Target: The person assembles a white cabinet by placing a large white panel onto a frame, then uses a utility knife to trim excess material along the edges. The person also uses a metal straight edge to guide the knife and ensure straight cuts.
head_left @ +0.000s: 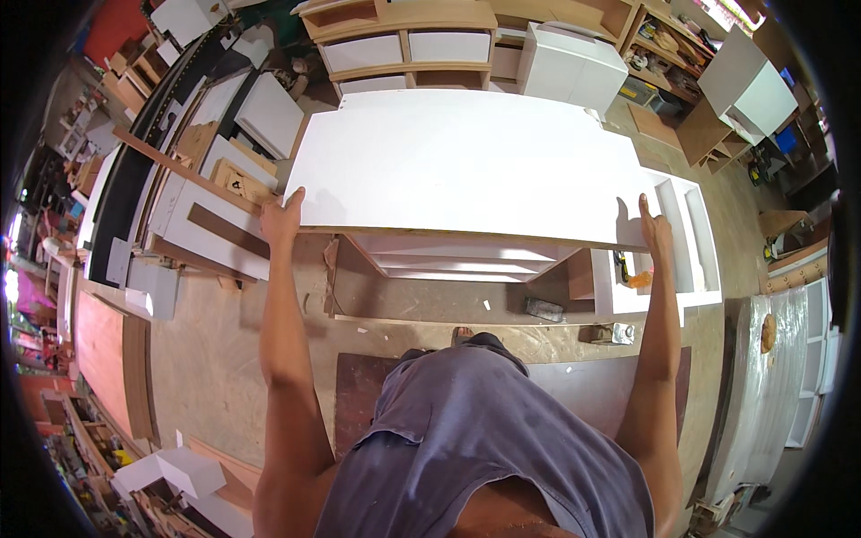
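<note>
A large white board (466, 166) with a bare brown front edge lies level before me. My left hand (283, 218) grips its near left corner, thumb on the top face and fingers out of sight below. At the near right corner my right hand (656, 224) holds it the same way, thumb pointing up over the white face. Beneath the board shows a white-shelved cabinet frame (462, 262) with brown sides. Whether the board rests on this frame or is held above it, I cannot tell.
A white compartmented unit (691, 233) stands at the right. Stacked boards (215, 197) fill the left side. Drawer cabinets (408, 52) line the back. A dark panel (574, 386) and a small box-like metal object (621, 334) lie near my feet. A plastic-wrapped piece (762, 394) is at far right.
</note>
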Tool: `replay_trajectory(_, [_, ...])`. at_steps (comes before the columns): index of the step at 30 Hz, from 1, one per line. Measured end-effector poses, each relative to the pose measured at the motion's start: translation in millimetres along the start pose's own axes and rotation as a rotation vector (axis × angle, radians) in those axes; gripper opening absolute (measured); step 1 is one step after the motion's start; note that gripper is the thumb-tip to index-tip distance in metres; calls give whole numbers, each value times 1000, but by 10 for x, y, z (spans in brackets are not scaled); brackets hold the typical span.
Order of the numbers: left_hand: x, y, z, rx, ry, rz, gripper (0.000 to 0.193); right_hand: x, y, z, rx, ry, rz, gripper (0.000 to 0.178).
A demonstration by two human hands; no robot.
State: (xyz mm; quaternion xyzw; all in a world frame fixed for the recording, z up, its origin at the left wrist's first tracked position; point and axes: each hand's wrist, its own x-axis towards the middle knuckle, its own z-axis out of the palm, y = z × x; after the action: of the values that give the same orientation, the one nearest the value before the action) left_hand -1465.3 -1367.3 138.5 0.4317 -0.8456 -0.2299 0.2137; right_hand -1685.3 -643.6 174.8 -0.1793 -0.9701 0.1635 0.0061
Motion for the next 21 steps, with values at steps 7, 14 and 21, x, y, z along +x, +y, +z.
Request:
replay_trajectory(7, [-143,272,-126,-15,-22,-32,69,12,25,-85,-43,36,-22,107])
replay_trajectory(14, [-188,312,-44,70,51,30,63,302,284,4,-64,2,-37,97])
replay_trajectory(21, [-170,62,-48,144,143,147,60,580,313,70,130,-151,-74,83])
